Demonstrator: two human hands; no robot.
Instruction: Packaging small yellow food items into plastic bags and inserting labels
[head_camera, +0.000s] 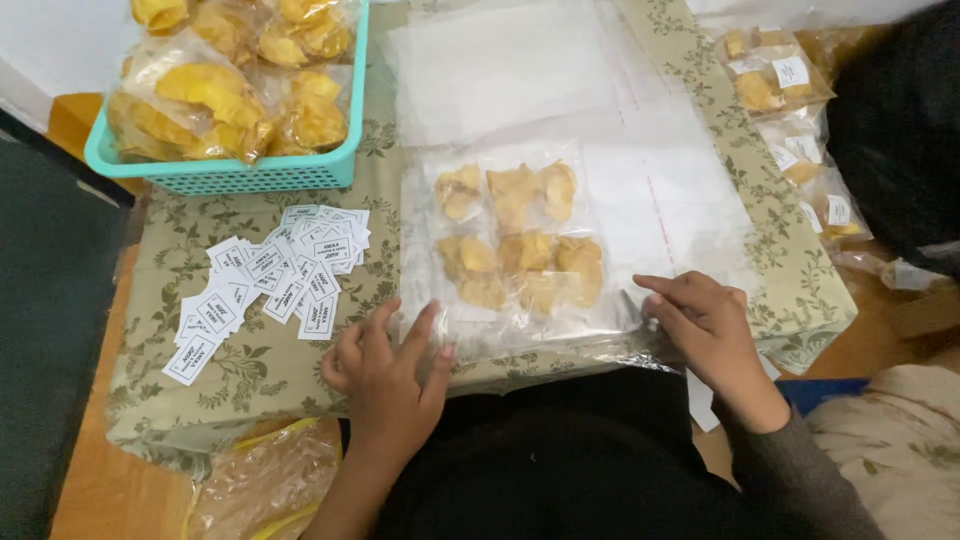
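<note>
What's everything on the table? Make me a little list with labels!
left hand: flat on the near edge of the clear bag of chips
right hand: fingertips on the bag's right corner
paper labels: white, scattered left of the bag
basket: teal, holds bagged yellow chips
finished packs: labelled, far right
tablecloth: leaf pattern

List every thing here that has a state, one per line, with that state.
Clear bag of chips: flat on the table, both hands at its near edge.
Left hand: fingers spread, pressing the bag's near left corner.
Right hand: fingers bent, at the bag's near right edge.
Teal basket: heaped with filled bags.
Paper labels: loose, scattered in a pile.
Labelled bags: filled, lying at the table's far right edge.
</note>
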